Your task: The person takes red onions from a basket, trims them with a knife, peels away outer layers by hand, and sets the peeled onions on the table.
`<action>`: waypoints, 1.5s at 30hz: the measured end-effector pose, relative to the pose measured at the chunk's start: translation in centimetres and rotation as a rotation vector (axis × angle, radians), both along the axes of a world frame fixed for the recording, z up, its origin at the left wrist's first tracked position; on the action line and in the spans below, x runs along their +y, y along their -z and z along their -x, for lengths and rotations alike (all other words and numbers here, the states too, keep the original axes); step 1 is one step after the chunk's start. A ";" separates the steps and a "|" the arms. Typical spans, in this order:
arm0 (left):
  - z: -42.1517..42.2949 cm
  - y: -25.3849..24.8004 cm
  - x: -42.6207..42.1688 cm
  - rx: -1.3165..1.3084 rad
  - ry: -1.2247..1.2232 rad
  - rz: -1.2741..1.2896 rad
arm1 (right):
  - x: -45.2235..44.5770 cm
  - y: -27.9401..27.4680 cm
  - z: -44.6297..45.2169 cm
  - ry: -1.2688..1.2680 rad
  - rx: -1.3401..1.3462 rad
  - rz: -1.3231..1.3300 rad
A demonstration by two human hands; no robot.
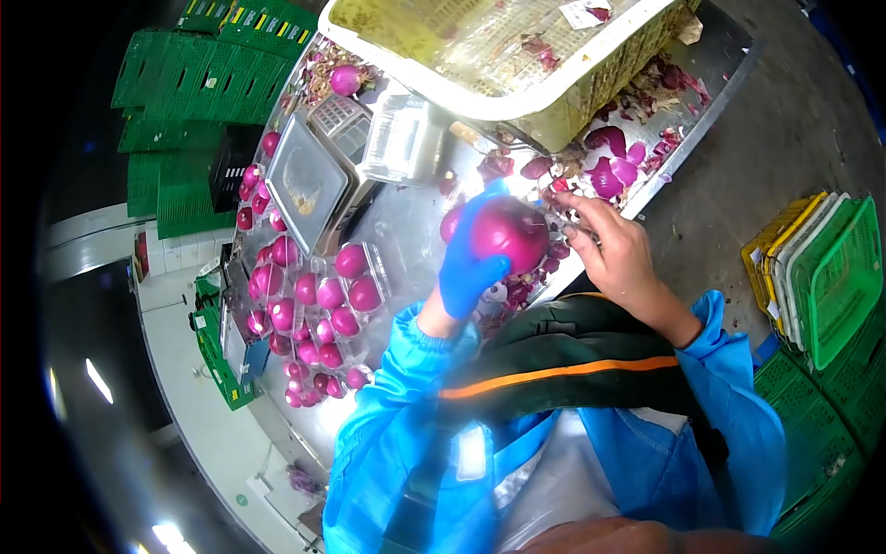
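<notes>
My left hand (472, 263), in a blue glove, is wrapped round a large peeled red onion (513, 238) above the near edge of the metal table (406, 222). My bare right hand (609, 247) is just right of the onion, its thumb and fingers curled toward each other. A small red bit shows at those fingertips, but what they pinch is too small to make out. Beneath and behind the onion lie loose purple onion skins (609, 175). Another onion (450, 223) is partly hidden behind my left hand.
A yellowish plastic crate (554, 120) stands at the table's far side. Left of it are a weighing scale (309, 180) and a stack of clear plastic trays (403, 138). Several packed red onions (329, 294) cover the table's left. Nested baskets (844, 277) stand at right.
</notes>
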State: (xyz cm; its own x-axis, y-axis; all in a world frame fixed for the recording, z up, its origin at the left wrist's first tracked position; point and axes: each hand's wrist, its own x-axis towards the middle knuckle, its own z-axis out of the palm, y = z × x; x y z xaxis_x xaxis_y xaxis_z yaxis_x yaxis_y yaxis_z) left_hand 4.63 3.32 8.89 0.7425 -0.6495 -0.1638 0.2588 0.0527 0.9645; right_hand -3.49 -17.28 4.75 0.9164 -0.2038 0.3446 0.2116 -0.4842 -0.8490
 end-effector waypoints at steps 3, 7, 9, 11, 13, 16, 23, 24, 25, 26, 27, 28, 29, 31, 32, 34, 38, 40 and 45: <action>0.1 -0.1 -0.4 -0.135 0.002 -0.171 | -0.9 -1.9 -0.2 -0.150 0.285 -0.310; -0.1 -0.3 -0.5 -0.004 -0.037 -0.351 | -0.4 -0.5 -0.7 -0.240 0.174 -0.329; -0.2 -0.8 -0.2 0.117 -0.027 -0.334 | -0.1 1.1 -0.8 -0.257 0.165 -0.485; 0.0 0.1 0.0 -0.066 0.019 -0.323 | -0.5 1.2 0.1 -0.343 0.485 -1.093; 0.7 2.8 -0.3 -0.318 0.049 -0.218 | 0.9 2.1 0.7 -0.323 0.470 -1.260; 1.2 2.6 -1.2 -0.146 0.004 -0.164 | 1.6 2.8 0.9 -0.261 0.519 -1.174; 0.4 2.5 0.0 -0.016 -0.021 -0.299 | -1.2 -0.1 1.2 -0.094 0.010 0.439; 0.5 2.0 -0.1 0.020 -0.008 -0.307 | -1.2 -0.1 1.0 -0.094 0.001 0.471; 0.6 1.5 -0.3 0.057 0.006 -0.316 | -1.2 -0.1 0.7 -0.095 -0.008 0.502; 0.6 1.2 -0.4 0.093 0.020 -0.326 | -1.3 0.0 0.5 -0.104 -0.001 0.521; 0.6 1.4 -0.3 0.088 0.042 -0.322 | -1.3 0.1 0.3 -0.109 -0.005 0.530; 0.6 1.7 0.0 0.083 0.065 -0.319 | -1.4 0.4 0.2 -0.114 -0.008 0.538; 0.6 1.9 0.1 0.079 0.087 -0.315 | -1.4 0.7 0.0 -0.119 -0.011 0.546; 0.8 1.4 0.4 -0.001 0.076 -0.324 | -1.8 2.9 0.2 -0.068 0.038 0.544; 1.0 1.0 0.6 -0.040 0.066 -0.329 | -2.3 4.2 0.3 -0.046 0.061 0.543; 0.9 -0.5 0.3 -0.029 0.056 -0.262 | -3.9 5.5 0.8 0.062 0.119 0.517; 0.4 2.3 0.3 -0.153 -0.004 -0.410 | -2.4 3.2 0.2 0.021 0.126 0.205; 0.5 3.4 -0.3 -0.258 -0.031 -0.413 | -1.5 1.8 -0.3 -0.070 0.235 -0.012; 0.8 6.3 -0.2 -0.559 0.027 -0.509 | 0.5 1.7 -1.1 -0.246 0.381 -0.169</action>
State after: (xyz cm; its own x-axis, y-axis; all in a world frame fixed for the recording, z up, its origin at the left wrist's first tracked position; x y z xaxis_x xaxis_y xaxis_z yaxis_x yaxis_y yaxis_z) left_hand 3.83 3.16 2.61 0.7880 -0.6134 -0.0522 -0.2811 -0.4339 0.8560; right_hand -2.36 -16.73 3.08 0.9989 0.0110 -0.0446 -0.0391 -0.3073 -0.9508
